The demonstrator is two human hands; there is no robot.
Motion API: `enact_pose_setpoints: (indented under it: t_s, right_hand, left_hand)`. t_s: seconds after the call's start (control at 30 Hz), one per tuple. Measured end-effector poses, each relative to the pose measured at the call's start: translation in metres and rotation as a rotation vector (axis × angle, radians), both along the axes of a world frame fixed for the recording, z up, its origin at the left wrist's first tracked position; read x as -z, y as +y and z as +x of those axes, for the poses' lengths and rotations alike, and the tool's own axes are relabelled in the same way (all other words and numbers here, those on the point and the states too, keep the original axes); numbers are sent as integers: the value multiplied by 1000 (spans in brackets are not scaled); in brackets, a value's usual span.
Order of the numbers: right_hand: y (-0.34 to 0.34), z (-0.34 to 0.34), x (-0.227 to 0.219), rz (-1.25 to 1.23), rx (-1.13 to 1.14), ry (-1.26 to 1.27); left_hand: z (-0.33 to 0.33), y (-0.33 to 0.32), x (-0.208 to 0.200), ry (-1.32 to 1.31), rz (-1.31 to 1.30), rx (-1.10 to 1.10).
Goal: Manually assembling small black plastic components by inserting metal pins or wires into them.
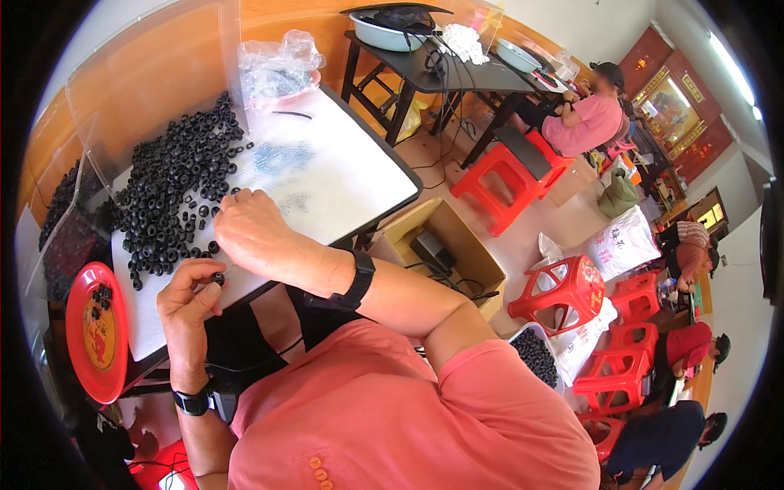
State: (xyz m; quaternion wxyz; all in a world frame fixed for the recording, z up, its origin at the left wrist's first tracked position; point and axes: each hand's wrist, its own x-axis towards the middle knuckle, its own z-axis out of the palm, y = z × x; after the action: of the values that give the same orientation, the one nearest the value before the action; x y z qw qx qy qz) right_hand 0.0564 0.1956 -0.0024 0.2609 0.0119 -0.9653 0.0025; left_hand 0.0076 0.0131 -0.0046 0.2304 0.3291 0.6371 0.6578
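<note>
Black and stubby, one small piece point(217, 278) sits pinched between the thumb and fingers of my left hand point(186, 302), held just off the near edge of the white surface point(351, 180). My right hand point(251, 229) is bent over that surface, its fingers curled close together at the near side of the pile point(175, 175); whether they are clamped on anything (my own knuckles hide the tips) I cannot tell.

The pile itself is a broad spread of the same black pieces, many showing a hole through the middle, and it thins out toward my hands into loose single ones. A clear panel point(151, 90) stands behind it. To the left of my left hand, a red plate point(102, 388) with a yellow picture in its middle overlaps the corner of the surface and carries a few black pieces near its upper part.

Farther up lie a patch of tiny blue bits point(282, 157), a thin black strip point(291, 113) and a crumpled clear bag point(282, 65). Beyond my right forearm, a cardboard box point(469, 237) on the floor holds a black block point(433, 247) and some cables.
</note>
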Motion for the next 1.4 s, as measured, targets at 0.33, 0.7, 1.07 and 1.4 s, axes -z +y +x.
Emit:
enact_pose_setpoints:
  t_s: [0.33, 0.7, 1.07, 1.4]
  right_hand:
    - [5, -1, 1, -18, -11, 8]
    - [5, 0, 6, -33, -15, 34]
    - [7, 1, 9, -34, -8, 60]
    - [10, 2, 10, -45, -36, 44]
  left_hand:
    - [-1, 3, 3, 30, -34, -8]
    - [0, 4, 5, 29, 11, -13]
    - [2, 5, 3, 46, 21, -31]
    - [3, 6, 4, 49, 22, -37]
